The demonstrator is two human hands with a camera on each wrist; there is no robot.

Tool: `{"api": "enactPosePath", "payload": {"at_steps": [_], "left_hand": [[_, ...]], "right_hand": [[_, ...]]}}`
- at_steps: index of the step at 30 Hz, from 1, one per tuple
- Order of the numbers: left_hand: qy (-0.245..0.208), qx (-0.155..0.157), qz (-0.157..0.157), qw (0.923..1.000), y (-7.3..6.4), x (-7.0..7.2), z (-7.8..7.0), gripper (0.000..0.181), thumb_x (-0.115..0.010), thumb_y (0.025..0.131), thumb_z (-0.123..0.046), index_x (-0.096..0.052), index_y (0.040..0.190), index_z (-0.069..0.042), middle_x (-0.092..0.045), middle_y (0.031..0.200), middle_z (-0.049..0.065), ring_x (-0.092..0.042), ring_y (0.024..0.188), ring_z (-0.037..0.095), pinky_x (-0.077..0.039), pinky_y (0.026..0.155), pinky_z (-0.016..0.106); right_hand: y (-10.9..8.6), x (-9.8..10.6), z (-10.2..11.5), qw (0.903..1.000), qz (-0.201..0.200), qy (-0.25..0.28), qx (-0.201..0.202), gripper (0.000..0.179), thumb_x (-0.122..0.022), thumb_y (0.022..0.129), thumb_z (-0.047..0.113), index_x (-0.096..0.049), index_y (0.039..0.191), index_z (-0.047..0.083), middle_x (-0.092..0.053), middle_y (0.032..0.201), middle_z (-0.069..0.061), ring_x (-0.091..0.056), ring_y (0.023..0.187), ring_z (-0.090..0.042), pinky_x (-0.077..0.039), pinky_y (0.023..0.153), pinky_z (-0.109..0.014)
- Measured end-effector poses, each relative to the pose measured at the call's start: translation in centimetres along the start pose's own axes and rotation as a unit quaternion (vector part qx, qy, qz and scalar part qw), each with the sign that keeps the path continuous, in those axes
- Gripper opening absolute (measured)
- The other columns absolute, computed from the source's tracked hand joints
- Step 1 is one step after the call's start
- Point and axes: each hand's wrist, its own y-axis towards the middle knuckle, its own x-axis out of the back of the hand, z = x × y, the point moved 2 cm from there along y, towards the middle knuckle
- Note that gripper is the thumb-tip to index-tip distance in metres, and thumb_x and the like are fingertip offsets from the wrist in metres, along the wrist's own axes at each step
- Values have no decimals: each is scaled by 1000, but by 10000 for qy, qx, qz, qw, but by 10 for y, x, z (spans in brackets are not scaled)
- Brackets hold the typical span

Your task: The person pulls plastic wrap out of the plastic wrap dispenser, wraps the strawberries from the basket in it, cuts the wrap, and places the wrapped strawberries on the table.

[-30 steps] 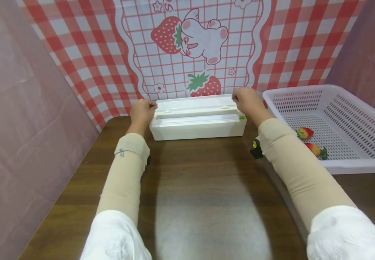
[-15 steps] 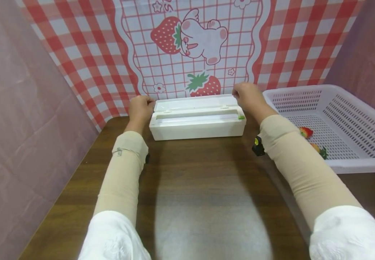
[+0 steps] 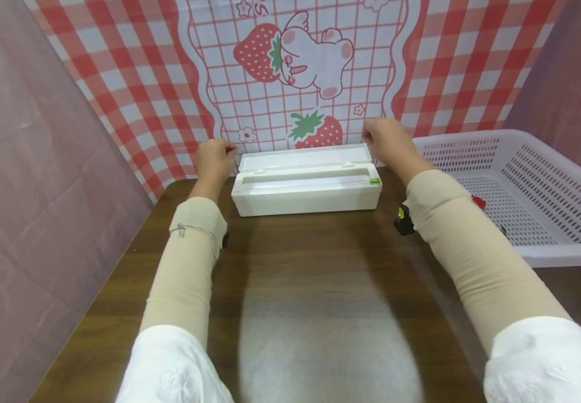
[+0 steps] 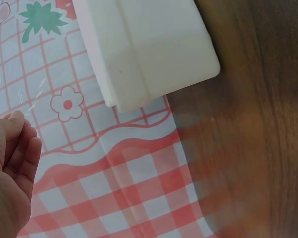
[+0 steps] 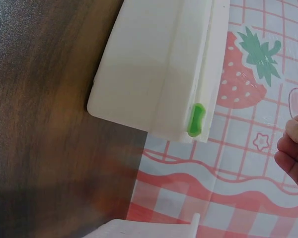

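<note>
A white cling film dispenser [image 3: 307,202] stands at the back of the table, its lid [image 3: 303,158] raised. A green slide cutter [image 5: 196,120] sits at its right end. Behind the dispenser's left corner, my left hand [image 3: 214,163] pinches with thumb and fingertips; glints of clear cling film [image 4: 34,100] show beside them in the left wrist view. My right hand [image 3: 390,143], raised behind the right corner, pinches the film's other side. The film's middle stretch between the hands is nearly invisible against the printed cloth.
At the right stands a white perforated basket [image 3: 562,254] with strawberries [image 3: 478,202] in it, partly behind my right forearm. A red-checked cloth [image 3: 139,73] hangs right behind the dispenser. Pink cloth [image 3: 33,196] closes off the left side. The brown wooden table [image 3: 315,268] lies in front.
Both hands have risen and moved back from the dispenser's ends, spreading slightly apart, still pinching. The dispenser has stayed in place. My right forearm now covers more of the strawberries.
</note>
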Motion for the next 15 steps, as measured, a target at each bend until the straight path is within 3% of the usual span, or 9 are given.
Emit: {"api": "enactPosePath", "payload": {"at_steps": [9,15], "left_hand": [[-4,-104,-151,9998,4,9,-3,20,-59,95,-11,-75,104,-4,-72,105,13,-64,100,30,-49,92,40],[81,-47,-191,9998,7,13,-6,20,-59,95,-11,-75,105,-5,-72,106,13,-64,102,30,-49,93,39]], "right_hand": [[3,12,6,9992,-250,-169,265,11,-54,92,-4,-64,98,-6,-64,98,-25,-58,96,-40,-48,90,-51],[4,18,7,9997,-152,-190,95,14,-53,94,-4,-63,104,-6,-64,103,-25,-57,100,-40,-48,92,-51]]}}
